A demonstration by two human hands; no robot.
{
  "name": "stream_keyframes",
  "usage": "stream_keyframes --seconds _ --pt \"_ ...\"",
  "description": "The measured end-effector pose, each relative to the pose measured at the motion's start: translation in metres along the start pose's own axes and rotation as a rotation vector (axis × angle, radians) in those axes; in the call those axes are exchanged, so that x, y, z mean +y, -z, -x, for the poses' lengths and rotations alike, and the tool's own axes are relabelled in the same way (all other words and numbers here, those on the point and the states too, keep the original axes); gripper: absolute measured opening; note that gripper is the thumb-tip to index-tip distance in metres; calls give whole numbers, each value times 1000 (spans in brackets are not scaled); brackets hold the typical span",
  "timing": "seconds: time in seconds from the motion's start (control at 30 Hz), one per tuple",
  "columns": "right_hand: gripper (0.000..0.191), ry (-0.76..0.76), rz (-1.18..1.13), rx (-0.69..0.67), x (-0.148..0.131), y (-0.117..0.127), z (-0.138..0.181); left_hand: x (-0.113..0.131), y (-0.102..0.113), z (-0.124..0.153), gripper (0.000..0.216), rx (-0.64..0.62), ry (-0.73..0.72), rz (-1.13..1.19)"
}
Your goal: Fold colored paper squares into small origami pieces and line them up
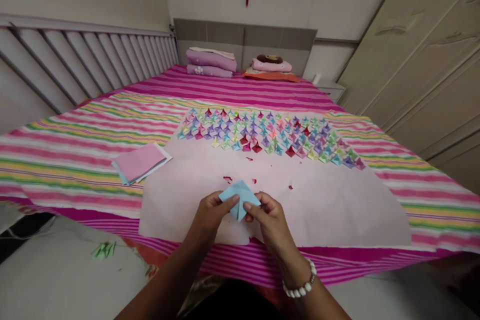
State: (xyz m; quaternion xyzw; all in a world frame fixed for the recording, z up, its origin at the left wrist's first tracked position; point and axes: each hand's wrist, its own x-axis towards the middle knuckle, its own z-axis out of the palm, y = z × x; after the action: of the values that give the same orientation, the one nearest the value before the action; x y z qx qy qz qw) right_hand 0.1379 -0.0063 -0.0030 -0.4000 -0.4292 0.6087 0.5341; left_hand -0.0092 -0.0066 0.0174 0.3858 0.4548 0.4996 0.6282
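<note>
A light blue sheet of folded origami paper (pixel 240 192) is held between both my hands, just above a large white sheet (pixel 330 210) on the bed. It has a diamond outline, with a crease or slit running down its lower half. My left hand (pixel 213 207) pinches its left side, thumb on top. At the right side, my right hand (pixel 268 212) grips it with thumb and fingers; a white bead bracelet (pixel 300 287) circles that wrist. Beyond them, several rows of small folded paper pieces (pixel 264 129) in many colours stand on the white sheet.
A stack of pink, white and blue paper (pixel 140 162) lies to the left. Dark red paper scraps (pixel 227 179) are scattered beyond my hands. Folded bedding (pixel 212 62) sits by the headboard (pixel 225 35). A crumpled green piece (pixel 104 250) lies on the floor at lower left.
</note>
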Motion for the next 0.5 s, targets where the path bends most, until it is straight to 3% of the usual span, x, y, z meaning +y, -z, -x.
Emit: stream_keyframes --seconds 0.23,0.33,0.4,0.5 --pt "22 6 -11 -11 1 0 -2 6 -1 -2 37 21 -60 -100" --pt "23 35 -32 71 2 0 -2 1 -7 -2 38 -32 -61 -11" --pt "23 63 -36 132 3 0 -2 -6 -9 -2 42 -30 -36 31" --pt "23 77 -42 149 3 -1 -2 -15 -9 -3 31 18 43 66"
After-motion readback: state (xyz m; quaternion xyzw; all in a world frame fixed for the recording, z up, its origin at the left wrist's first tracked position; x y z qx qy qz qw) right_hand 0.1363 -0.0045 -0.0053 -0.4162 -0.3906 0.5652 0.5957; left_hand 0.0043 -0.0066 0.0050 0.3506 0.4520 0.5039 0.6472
